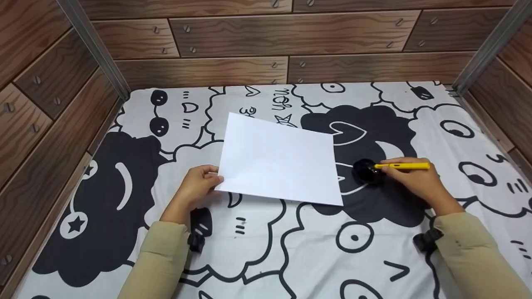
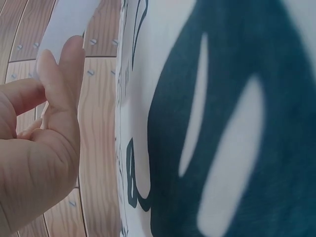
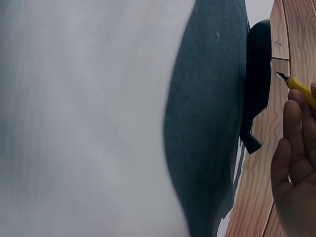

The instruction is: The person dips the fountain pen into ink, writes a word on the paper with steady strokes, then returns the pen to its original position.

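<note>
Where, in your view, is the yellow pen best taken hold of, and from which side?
I'd pinch the yellow pen by its slim barrel, behind the nib, probably coming from the person's right: the barrel extends that way, while the bare nib points left towards the black dish.

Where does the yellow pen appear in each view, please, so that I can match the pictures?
Head: right of centre, held in the right hand, the yellow pen with its front end at the black dish.
Left wrist: not in the picture.
Right wrist: at the right edge, above mid-height, the pen with its nib pointing left.
Shared landmark: the wood-plank-print wall, visible in all three views.
</note>
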`<state>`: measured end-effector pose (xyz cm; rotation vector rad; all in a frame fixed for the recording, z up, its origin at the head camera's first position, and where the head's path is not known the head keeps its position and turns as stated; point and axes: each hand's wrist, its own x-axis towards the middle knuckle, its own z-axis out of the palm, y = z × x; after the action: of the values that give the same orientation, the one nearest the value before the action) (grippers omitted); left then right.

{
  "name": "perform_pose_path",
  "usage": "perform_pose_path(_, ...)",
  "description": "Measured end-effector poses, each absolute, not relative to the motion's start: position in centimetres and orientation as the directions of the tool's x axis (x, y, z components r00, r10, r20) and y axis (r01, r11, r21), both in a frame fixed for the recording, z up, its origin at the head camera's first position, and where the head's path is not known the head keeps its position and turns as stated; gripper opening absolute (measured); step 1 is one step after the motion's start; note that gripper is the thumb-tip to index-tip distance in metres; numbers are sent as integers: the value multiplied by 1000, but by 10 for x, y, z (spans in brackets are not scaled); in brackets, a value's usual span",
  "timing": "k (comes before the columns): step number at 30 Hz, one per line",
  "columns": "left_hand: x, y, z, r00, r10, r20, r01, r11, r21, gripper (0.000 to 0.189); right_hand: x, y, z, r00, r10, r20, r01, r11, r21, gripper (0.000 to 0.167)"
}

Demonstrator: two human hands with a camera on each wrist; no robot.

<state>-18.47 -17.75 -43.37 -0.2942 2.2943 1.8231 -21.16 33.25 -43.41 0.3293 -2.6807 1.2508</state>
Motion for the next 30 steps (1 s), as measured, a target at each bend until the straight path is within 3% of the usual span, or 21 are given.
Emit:
perform_pose_path(18, -181, -176, -436, -949, -30, -314, -311, 261, 914, 26, -214, 323, -438, -935, -204, 289, -352, 610, -710, 17)
perform_pose_path(30, -181, -176, -438, -945, -30, -326, -317, 329, 889, 42, -214, 322, -438, -927, -226, 299, -373, 625, -685, 15)
